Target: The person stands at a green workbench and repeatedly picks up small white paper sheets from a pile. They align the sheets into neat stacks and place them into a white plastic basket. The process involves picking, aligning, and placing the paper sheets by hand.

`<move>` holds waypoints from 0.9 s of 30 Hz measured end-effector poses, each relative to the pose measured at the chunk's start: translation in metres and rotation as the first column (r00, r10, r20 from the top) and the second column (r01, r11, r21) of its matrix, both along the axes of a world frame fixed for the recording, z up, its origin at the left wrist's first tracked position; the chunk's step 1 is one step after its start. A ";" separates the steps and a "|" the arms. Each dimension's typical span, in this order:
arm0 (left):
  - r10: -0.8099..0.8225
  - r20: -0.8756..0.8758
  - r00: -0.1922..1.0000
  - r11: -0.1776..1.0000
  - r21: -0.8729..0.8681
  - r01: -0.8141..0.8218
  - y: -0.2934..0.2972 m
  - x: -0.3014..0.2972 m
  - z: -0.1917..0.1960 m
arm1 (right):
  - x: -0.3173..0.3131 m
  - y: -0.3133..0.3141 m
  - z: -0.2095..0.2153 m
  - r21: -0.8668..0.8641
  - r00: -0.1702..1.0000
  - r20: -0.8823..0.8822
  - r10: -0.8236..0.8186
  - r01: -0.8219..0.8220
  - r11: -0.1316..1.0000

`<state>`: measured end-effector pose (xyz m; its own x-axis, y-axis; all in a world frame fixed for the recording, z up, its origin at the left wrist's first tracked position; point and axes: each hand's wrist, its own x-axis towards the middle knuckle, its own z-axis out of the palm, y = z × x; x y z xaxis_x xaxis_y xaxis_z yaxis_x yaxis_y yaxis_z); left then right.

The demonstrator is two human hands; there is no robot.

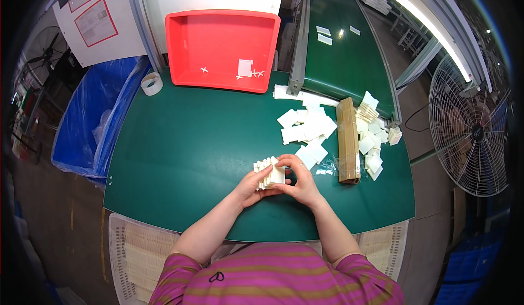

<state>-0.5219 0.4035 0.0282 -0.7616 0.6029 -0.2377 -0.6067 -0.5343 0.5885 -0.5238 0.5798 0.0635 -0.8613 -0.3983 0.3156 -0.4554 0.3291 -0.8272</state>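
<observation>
A stack of thin white rectangular plastic pieces (266, 176) stands on edge between my hands, above the front middle of the green table (180, 141). My left hand (250, 188) wraps the stack from the left and below, its thumb along the near side. From the right, my right hand (301, 184) grips the end piece with thumb and fingers curved round it. Loose white pieces (311, 126) lie in a heap just beyond my right hand. Part of the stack is hidden behind my fingers.
A red bin (224, 80) with few small white bits stands at the back. Right of the heap lies a cardboard strip (347, 141), with more white pieces (372, 141) beyond. A green conveyor (344, 64) carries several pieces. Left are a tape roll (152, 84) and blue lined bin (87, 119).
</observation>
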 end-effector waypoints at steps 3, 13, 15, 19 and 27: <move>0.005 0.007 1.000 1.000 -0.024 -0.005 0.000 0.001 0.004 | 0.001 0.000 -0.001 -0.017 0.999 0.041 0.014 -0.013 1.000; 0.002 0.008 1.000 1.000 -0.004 -0.002 0.001 0.000 -0.001 | -0.001 0.000 -0.006 -0.040 1.000 0.016 -0.018 0.019 0.999; 0.002 0.006 1.000 1.000 -0.001 -0.002 0.001 0.000 -0.001 | -0.002 0.000 -0.008 -0.049 1.000 0.024 -0.019 0.020 0.999; 0.005 0.002 1.000 1.000 0.005 -0.005 0.000 0.000 -0.001 | -0.003 0.001 -0.011 -0.036 1.000 0.013 -0.014 0.014 0.999; 0.019 0.024 1.000 1.000 0.015 -0.019 0.000 0.000 0.001 | -0.003 0.001 -0.011 -0.086 0.996 0.089 0.011 -0.003 0.996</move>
